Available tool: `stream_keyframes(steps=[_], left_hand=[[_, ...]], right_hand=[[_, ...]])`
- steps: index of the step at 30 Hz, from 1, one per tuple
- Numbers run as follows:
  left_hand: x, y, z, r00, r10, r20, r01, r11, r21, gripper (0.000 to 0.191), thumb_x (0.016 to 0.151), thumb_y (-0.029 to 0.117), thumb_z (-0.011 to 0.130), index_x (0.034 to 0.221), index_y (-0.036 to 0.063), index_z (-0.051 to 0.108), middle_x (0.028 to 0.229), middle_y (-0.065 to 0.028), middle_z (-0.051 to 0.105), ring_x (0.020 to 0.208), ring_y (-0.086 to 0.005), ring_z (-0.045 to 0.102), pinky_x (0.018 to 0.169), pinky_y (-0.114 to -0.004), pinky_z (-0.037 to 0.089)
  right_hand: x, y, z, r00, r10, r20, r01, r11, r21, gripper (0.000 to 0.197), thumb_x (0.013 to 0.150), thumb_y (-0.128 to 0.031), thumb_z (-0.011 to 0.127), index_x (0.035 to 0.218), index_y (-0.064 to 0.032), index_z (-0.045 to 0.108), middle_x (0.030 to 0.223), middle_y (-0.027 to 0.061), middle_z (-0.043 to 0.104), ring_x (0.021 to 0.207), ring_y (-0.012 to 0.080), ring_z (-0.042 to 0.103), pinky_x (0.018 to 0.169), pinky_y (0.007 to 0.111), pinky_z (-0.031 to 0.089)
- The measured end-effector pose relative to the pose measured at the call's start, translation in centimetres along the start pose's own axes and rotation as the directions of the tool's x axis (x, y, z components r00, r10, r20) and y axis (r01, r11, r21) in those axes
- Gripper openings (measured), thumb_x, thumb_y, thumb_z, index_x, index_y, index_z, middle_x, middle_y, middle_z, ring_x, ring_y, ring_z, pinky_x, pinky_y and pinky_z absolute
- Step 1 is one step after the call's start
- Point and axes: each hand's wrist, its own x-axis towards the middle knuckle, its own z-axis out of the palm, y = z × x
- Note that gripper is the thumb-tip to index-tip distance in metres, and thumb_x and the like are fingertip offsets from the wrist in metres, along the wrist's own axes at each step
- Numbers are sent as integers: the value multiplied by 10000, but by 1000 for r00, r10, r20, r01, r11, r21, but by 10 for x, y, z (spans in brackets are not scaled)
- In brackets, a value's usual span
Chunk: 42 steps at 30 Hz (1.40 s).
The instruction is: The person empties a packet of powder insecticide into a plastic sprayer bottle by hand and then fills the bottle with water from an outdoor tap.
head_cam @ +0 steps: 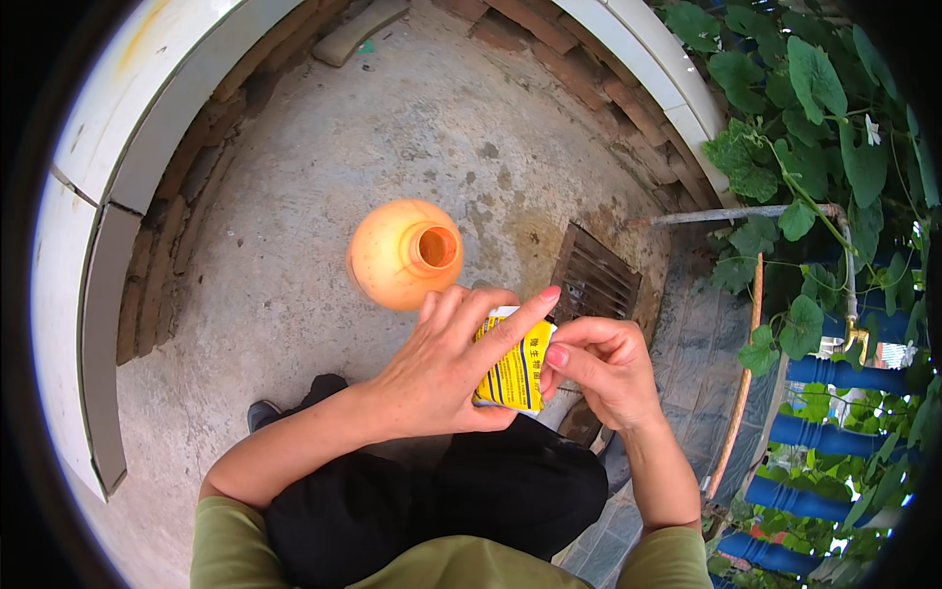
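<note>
A yellow packet (509, 368) with printed writing and dark blue bands is held above my lap. My left hand (460, 353) grips it across its face, index finger stretched along its upper side. The thumb and fingers of my right hand (603, 364) pinch the packet's right edge. Just beyond my left hand, an orange plastic bottle (379, 254) with a rounded body stands on the concrete floor (309, 162). Its round mouth is uncovered and faces up towards me. Whether the packet's edge is torn cannot be made out.
A rusty metal drain grate (597, 272) lies right of the bottle. Brick edging topped with white tiles (158, 110) curves around the floor. At the right are a metal pipe (728, 214) with a brass tap (856, 342), a wooden stick (739, 390), leafy vines (813, 81) and blue balusters (824, 434).
</note>
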Motion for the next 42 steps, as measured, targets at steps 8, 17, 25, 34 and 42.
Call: stream_keyframes(steps=[8,17,25,34,42], left_hand=[[1,-1,1,999,8,33,-8,1000,-10,959,541,206,751,1391,81,325,1171,-134,418,1011,-311,410,906,-426,318],[3,-2,2,1000,19,18,-21,996,91,910,618,314,770,1379,74,333,1203,-136,403,1067,-329,389,938,-460,291],[1,5,11,976,-203,-74,167,929,-331,217,811,81,643,944,21,482,864,-67,492,646,-135,533,551,-253,434],[1,2,15,987,-124,-98,90,951,-294,170,791,23,585,906,0,462,833,-143,493,662,-337,561,548,-397,453],[2,-1,12,971,-178,-159,155,977,-145,126,740,-13,603,813,4,502,725,-112,500,585,-268,516,535,-330,434]], right_hand=[[-1,-4,-1,998,55,3,-55,996,-65,134,851,0,595,969,64,597,811,106,648,689,149,640,621,269,552],[3,-4,1,990,124,-59,-132,979,-154,104,820,-29,644,904,20,610,776,53,645,657,89,616,599,219,523],[0,7,13,976,-85,-200,13,942,-336,59,802,-25,653,803,14,608,733,31,643,655,55,606,606,194,496],[8,10,17,953,-301,-46,189,704,-685,73,759,-5,661,790,8,596,697,35,637,599,67,613,560,202,497],[13,14,17,939,-339,-58,176,618,-766,92,705,1,653,743,-1,569,652,24,607,525,59,579,507,205,475]])
